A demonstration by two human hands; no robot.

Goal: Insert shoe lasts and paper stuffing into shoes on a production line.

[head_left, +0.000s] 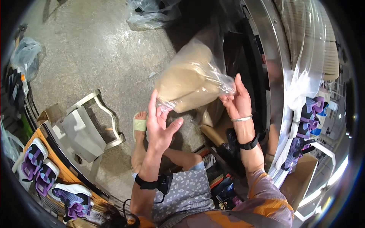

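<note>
A clear plastic bag (pixel 186 78) with soft-looking tan material inside hangs in front of me between my two hands. My left hand (pixel 161 125) grips its near left corner with the fingers, the thumb standing apart. At the near right corner, my right hand (pixel 236 100) pinches the film between thumb and fingers. The bag's far end fades into shadow, and the exact kind of its contents cannot be made out. Under the bag, by my right forearm, a tan tube-like piece (pixel 213 135) shows in part.
Purple-and-black sneakers (pixel 43 173) line an orange board at the left; more sneakers (pixel 310 117) stand at the right beyond a metal edge (pixel 272 49). A white-framed stool (pixel 108 117) stands left on the floor. Another plastic bag (pixel 154 13) lies at the far side. A cardboard box (pixel 300 174) sits right.
</note>
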